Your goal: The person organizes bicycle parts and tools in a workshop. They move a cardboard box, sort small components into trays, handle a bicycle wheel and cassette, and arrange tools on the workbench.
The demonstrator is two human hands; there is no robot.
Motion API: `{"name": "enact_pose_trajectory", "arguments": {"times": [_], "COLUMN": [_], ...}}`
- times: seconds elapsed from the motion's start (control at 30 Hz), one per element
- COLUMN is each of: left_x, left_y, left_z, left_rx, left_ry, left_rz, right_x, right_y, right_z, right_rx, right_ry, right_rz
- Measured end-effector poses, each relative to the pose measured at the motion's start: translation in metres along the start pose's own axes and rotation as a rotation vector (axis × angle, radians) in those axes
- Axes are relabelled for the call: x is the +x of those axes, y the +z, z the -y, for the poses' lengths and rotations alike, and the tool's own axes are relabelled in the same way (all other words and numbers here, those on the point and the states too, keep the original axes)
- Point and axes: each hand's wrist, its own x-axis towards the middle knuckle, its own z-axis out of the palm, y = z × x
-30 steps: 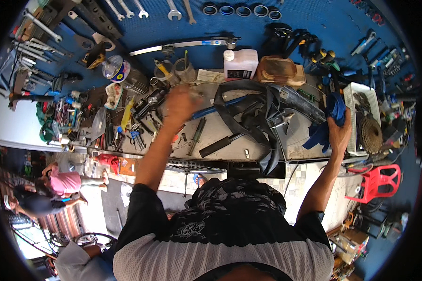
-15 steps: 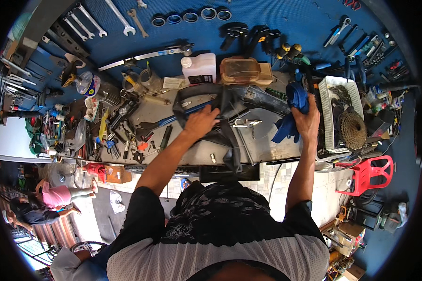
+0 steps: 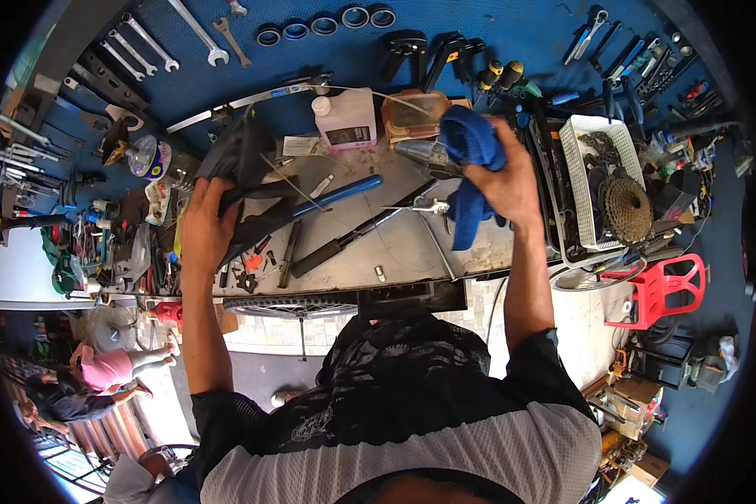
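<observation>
My left hand (image 3: 207, 220) is closed round a limp black rubber strip (image 3: 242, 155), which looks like a bicycle inner tube, bunched up at the left of the workbench. In my right hand (image 3: 511, 178) is a folded blue cloth (image 3: 470, 139), one end hanging down over the bench. Just left of that cloth lies a dark grey tapered piece (image 3: 424, 154), partly covered. Between my hands are a blue-handled tool (image 3: 340, 194), a long rod with a black grip (image 3: 365, 227) and a small silver tool (image 3: 428, 205).
A white basket (image 3: 573, 185) holding a chain and a sprocket cassette (image 3: 627, 210) stands at right. A pale jug (image 3: 345, 119) and a lidded container (image 3: 412, 109) stand at the back. Loose tools crowd the left; wrenches (image 3: 197, 34) hang on the blue wall.
My left hand has carried the black rubber strip leftward, uncovering the long rod with the black grip. My right hand has brought the blue cloth left and up, over the grey piece.
</observation>
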Motion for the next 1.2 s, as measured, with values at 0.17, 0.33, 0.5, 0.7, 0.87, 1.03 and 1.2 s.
{"name": "enact_pose_trajectory", "arguments": {"times": [0.17,0.33,0.5,0.7,0.87,1.03,1.2], "left_x": [-0.033,-0.066,-0.11,-0.129,-0.155,-0.117,-0.054], "left_y": [0.016,0.088,0.14,0.11,0.062,0.027,0.026], "left_z": [0.045,0.089,0.122,0.155,0.166,0.1,0.01], "left_rx": [0.054,0.039,0.013,-0.221,-0.277,0.358,0.291], "left_ry": [-0.052,-0.181,-0.209,-0.226,-0.435,-0.551,-0.52], "left_rz": [-0.017,0.185,0.347,0.33,0.513,0.647,0.518], "right_x": [-0.007,-0.017,-0.043,-0.054,-0.026,-0.019,-0.032], "right_y": [0.093,0.231,0.305,0.213,0.07,-0.042,-0.063], "right_z": [0.037,0.024,-0.004,-0.003,-0.069,-0.182,-0.185], "right_rx": [-0.106,-0.261,-0.552,-0.323,-0.799,-1.138,-1.235], "right_ry": [-0.211,-0.297,-0.091,0.014,0.387,0.511,0.435], "right_rz": [0.118,0.301,0.71,0.438,0.172,0.12,0.369]}}
